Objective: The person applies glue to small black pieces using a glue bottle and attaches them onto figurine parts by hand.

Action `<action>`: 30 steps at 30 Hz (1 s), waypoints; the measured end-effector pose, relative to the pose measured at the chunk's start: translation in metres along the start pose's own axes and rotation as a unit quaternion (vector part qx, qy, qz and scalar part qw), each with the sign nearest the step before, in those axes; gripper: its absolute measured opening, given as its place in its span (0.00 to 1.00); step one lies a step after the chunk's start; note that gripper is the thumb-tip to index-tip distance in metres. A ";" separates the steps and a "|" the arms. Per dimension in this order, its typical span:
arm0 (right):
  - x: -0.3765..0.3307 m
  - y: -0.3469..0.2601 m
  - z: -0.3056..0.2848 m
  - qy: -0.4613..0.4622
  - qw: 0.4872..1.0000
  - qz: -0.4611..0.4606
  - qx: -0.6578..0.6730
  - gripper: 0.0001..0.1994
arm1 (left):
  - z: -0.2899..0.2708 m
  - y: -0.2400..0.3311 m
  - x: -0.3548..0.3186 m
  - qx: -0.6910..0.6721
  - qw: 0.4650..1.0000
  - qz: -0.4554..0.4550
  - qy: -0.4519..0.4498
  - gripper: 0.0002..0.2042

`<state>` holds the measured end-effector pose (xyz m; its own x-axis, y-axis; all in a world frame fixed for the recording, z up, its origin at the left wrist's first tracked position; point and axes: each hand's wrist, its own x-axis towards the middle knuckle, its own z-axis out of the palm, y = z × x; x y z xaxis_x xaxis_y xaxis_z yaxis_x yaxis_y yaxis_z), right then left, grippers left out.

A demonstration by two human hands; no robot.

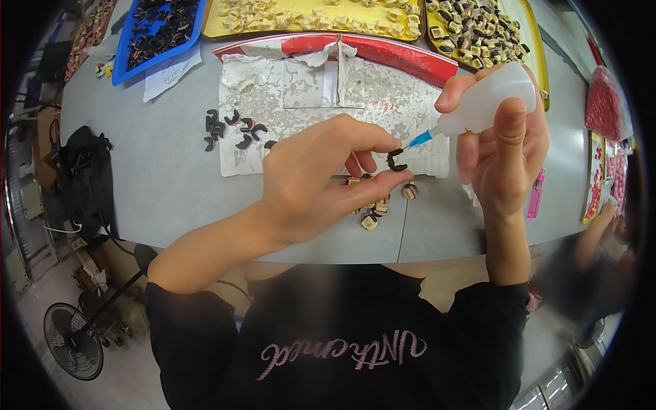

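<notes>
Holding, left hand [301, 174]: thumb and fingertip clamped on a black curved piece [394, 162], raised over the near edge of a worn white board [260, 82].
Right hand [509, 160]: wrapped round a white squeeze bottle [492, 99], its blue nozzle [420, 139] at the piece's upper end; we cannot tell whether liquid is out.
Under the left hand: a few cream-and-black blocks [369, 221] on the grey table [171, 178], apparently joined already.
Left of it: loose black pieces [244, 142] about the board's edge, which we judge undone.
Far side: a blue tray [125, 48] of black parts [174, 24] and a yellow tray [232, 29] of cream blocks [318, 24], seemingly plenty left; the right-hand yellow tray [538, 55] holds many two-tone blocks [478, 34], likely finished.
</notes>
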<state>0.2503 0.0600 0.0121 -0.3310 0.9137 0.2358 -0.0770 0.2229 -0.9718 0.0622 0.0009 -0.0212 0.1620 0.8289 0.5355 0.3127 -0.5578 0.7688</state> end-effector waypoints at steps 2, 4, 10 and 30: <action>0.000 -0.002 0.000 0.007 1.000 0.001 -0.007 0.24 | -0.001 0.001 0.000 0.000 1.000 0.000 -0.001 0.20; -0.001 -0.001 -0.002 0.002 1.000 -0.005 -0.012 0.24 | 0.000 0.001 -0.001 -0.006 1.000 0.000 -0.001 0.20; -0.001 -0.003 -0.003 0.004 1.000 -0.004 -0.022 0.25 | 0.000 0.001 -0.001 -0.003 1.000 0.013 0.000 0.21; 0.018 0.011 -0.032 0.021 0.998 -0.049 0.032 0.22 | -0.005 0.000 0.001 0.020 0.999 0.028 0.005 0.23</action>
<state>0.2739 0.0894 0.0057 -0.2783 0.9023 0.3292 -0.1679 0.2918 -0.9416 0.0579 0.0018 -0.0187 0.1710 0.7957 0.5811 0.3412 -0.6011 0.7227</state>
